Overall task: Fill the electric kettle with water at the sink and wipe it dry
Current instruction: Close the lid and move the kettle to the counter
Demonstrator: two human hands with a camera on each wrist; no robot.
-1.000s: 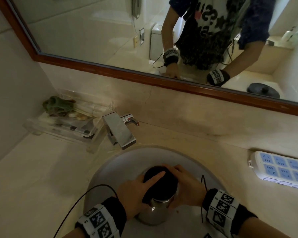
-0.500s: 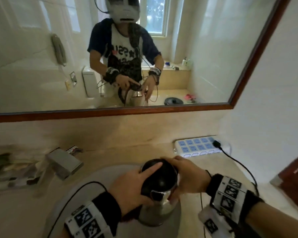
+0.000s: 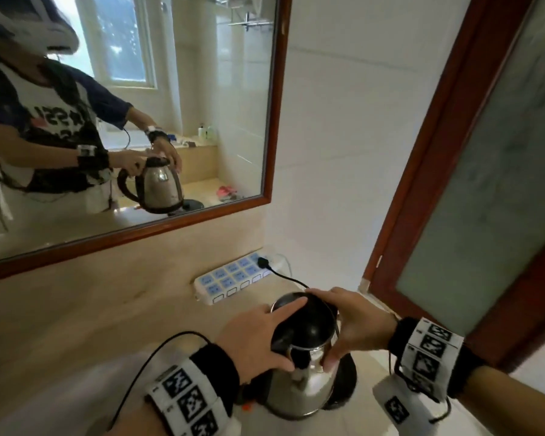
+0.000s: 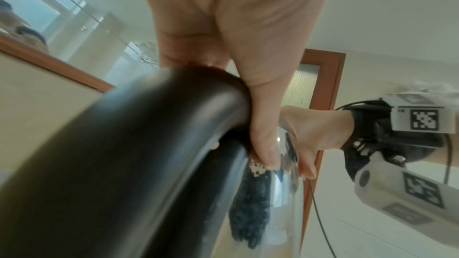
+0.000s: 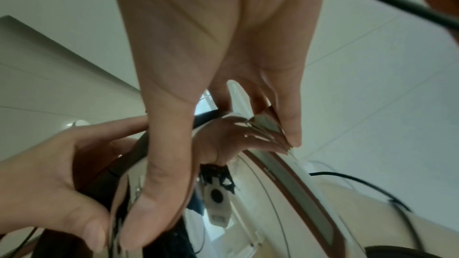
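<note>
left hand grips the kettle handle at 9 o'clock; right hand clasps the rim at 3; lower it level onto the base, squarely.

The kettle hides most of its base, and the sink is cut off below.
</note>
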